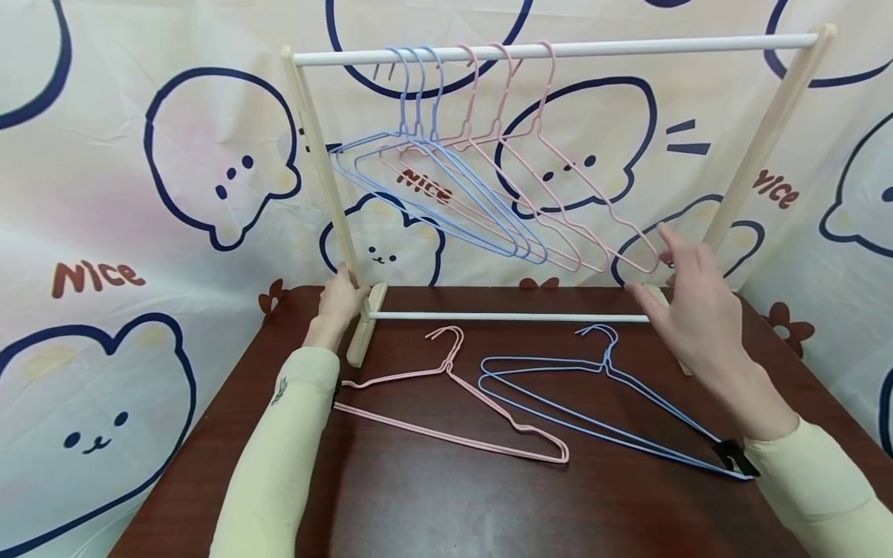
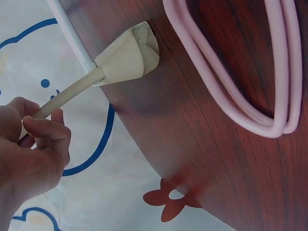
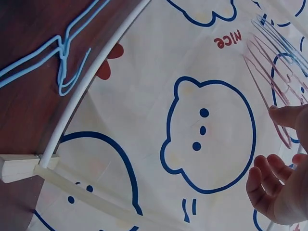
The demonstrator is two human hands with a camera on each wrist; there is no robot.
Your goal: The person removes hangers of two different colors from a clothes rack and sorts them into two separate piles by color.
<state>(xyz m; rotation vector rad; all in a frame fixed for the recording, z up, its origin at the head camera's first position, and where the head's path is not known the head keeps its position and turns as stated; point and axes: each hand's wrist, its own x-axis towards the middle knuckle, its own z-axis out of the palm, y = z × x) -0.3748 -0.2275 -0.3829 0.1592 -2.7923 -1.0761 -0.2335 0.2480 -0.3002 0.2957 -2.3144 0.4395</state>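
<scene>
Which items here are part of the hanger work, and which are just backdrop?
In use:
left hand gripping the rack's left post
right hand open, by the hung pink hangers
hung blue hangers
pink hanger on the table
blue hangers on the table

Just there:
bear-print cloth
table

The table [image 1: 432, 504] is dark reddish wood-grain with a smooth, slightly glossy finish. The rack's uprights [image 1: 317, 155] and foot blocks [image 2: 127, 53] look like pale, unvarnished wood, matt and finely grained; its top rail [image 1: 628, 48] and lower crossbar [image 1: 509, 316] are smooth, white and faintly shiny. The pink hanger [image 1: 460, 403] and blue hanger [image 1: 600, 403] on the table look like thin wire under a smooth, matt, pastel coating. The backdrop [image 1: 105, 194] is printed cloth, soft and creased. The sleeves [image 1: 279, 457] are matt, pale yellow fabric.
</scene>
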